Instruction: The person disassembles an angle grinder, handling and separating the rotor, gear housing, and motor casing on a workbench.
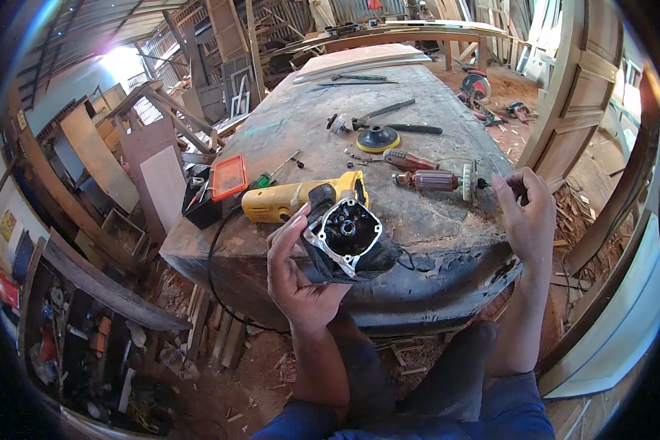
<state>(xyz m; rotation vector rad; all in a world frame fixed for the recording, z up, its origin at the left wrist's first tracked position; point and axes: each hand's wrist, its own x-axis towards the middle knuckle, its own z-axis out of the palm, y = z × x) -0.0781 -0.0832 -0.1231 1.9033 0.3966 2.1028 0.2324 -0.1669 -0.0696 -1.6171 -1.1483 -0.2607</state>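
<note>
Above the worn bench [290, 143], best steady the open gear housing [349, 229] in the gripping left hand [297, 282], keeping the right hand [526, 211], of unclear grip, near three o'clock.

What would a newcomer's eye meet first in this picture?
Probably the open metal housing, held up in the left hand near the middle. Just behind it, the yellow tool body lies on the workbench. A reddish rotor with a white fan lies near the right hand.

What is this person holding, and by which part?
The left hand holds a metal housing by its left side, with a dark cloth around it. The right hand appears to hold nothing.
</note>
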